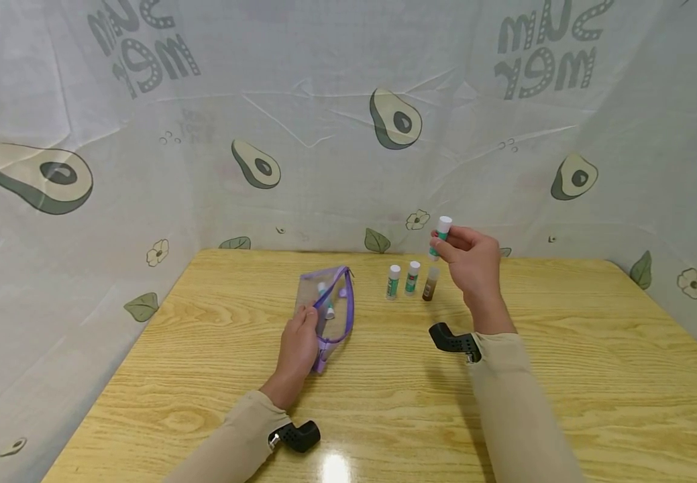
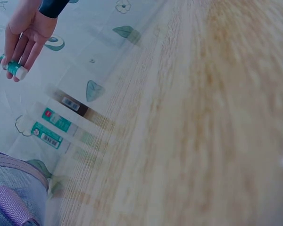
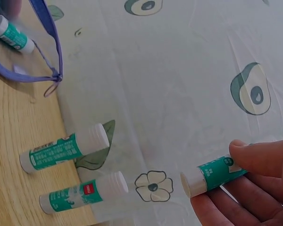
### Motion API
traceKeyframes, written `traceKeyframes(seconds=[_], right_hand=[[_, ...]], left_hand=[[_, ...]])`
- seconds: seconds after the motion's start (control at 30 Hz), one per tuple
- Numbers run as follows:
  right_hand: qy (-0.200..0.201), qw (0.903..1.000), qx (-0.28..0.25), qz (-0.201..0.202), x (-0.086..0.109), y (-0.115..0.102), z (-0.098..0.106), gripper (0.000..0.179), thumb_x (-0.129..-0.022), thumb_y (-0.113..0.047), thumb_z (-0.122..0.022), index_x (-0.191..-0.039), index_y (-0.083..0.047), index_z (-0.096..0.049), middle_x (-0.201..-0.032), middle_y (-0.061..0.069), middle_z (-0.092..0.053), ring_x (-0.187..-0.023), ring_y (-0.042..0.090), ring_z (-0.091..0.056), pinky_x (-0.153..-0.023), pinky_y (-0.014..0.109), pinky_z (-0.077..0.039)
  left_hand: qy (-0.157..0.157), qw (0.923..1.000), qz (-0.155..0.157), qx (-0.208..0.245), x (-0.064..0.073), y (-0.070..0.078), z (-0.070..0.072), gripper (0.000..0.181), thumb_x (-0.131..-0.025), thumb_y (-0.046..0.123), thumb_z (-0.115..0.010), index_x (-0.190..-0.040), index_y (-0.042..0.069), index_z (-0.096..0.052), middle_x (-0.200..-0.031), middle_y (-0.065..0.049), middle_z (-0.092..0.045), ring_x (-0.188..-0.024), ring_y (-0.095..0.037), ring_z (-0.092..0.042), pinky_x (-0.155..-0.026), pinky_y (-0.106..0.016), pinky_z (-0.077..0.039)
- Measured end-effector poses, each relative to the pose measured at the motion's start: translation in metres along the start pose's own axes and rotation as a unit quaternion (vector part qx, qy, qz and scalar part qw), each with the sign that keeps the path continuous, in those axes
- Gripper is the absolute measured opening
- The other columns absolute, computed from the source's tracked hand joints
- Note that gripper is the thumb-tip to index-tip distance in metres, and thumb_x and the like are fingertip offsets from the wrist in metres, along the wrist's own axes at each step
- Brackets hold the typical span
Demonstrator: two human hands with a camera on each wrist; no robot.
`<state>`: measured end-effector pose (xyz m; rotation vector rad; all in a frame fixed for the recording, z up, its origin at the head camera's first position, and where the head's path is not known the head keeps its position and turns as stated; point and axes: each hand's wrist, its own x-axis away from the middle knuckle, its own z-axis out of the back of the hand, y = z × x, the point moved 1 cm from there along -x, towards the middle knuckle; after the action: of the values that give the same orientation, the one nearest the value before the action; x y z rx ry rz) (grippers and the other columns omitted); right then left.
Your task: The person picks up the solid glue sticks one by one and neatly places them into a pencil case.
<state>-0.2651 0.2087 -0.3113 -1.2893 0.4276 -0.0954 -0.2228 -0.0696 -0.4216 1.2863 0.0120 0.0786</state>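
My right hand (image 1: 475, 265) pinches a green-and-white glue stick (image 3: 219, 172) between thumb and fingers, raised above the far part of the table. My left hand (image 1: 297, 342) grips the near left side of a mesh zip pouch (image 1: 349, 315) with purple edging, its mouth gaping to the right. Inside the pouch lies another glue stick (image 1: 329, 310), seen through the mesh. Right of the pouch stand two upright glue sticks, a left one (image 1: 392, 284) and a middle one (image 3: 80, 195), and beside them a brown tube (image 1: 429, 287) with a pale cap, below the right hand.
Everything rests on a wood-grain table (image 1: 384, 402). A pale cloth (image 1: 318, 134) printed with avocados, leaves and flowers hangs right behind the table's back edge and along both sides. Black wrist mounts, a left one (image 1: 300, 437) and a right one (image 1: 453, 341), stick out from the sleeves.
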Motion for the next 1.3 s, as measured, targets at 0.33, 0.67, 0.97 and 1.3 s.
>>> traceKeyframes(seconds=[0.33, 0.67, 0.97, 1.3], right_hand=[[-0.011, 0.9999, 0.005, -0.001, 0.003, -0.006, -0.016, 0.039, -0.092, -0.022, -0.071, -0.127, -0.005, -0.067, -0.121, 0.013, -0.071, -0.103, 0.008, -0.066, -0.097, 0.029, -0.054], [-0.037, 0.9993, 0.009, -0.001, 0.008, -0.008, -0.031, 0.042, -0.093, -0.022, -0.07, -0.13, -0.005, -0.064, -0.123, 0.012, -0.07, -0.114, 0.021, -0.065, -0.101, 0.036, -0.052], [-0.063, 0.9962, 0.014, 0.058, 0.02, -0.007, -0.059, 0.037, -0.092, -0.02, -0.071, -0.126, -0.006, -0.067, -0.117, 0.013, -0.072, -0.111, 0.025, -0.069, -0.096, 0.042, -0.056], [-0.078, 0.9946, 0.02, 0.065, 0.031, -0.007, -0.081, 0.033, -0.091, -0.02, -0.072, -0.122, -0.007, -0.069, -0.112, 0.011, -0.074, -0.106, 0.023, -0.071, -0.092, 0.04, -0.058]], left_hand=[[0.003, 1.0, -0.004, -0.001, -0.002, 0.0, -0.001, 0.052, -0.108, 0.036, -0.029, -0.15, 0.009, -0.042, -0.162, -0.019, -0.024, -0.15, -0.047, -0.007, -0.123, -0.06, -0.007], [0.005, 1.0, -0.006, -0.001, 0.0, 0.0, 0.001, 0.052, -0.108, 0.035, -0.029, -0.15, 0.008, -0.042, -0.162, -0.02, -0.025, -0.15, -0.048, -0.008, -0.123, -0.06, -0.008], [-0.003, 0.9999, 0.0, 0.011, 0.0, -0.001, 0.001, 0.052, -0.108, 0.035, -0.029, -0.152, 0.008, -0.039, -0.163, -0.018, -0.023, -0.151, -0.046, -0.006, -0.123, -0.06, -0.007], [0.0, 1.0, 0.001, 0.009, 0.0, -0.001, 0.0, 0.052, -0.108, 0.035, -0.03, -0.151, 0.007, -0.04, -0.163, -0.018, -0.023, -0.151, -0.045, -0.007, -0.123, -0.06, -0.007]])
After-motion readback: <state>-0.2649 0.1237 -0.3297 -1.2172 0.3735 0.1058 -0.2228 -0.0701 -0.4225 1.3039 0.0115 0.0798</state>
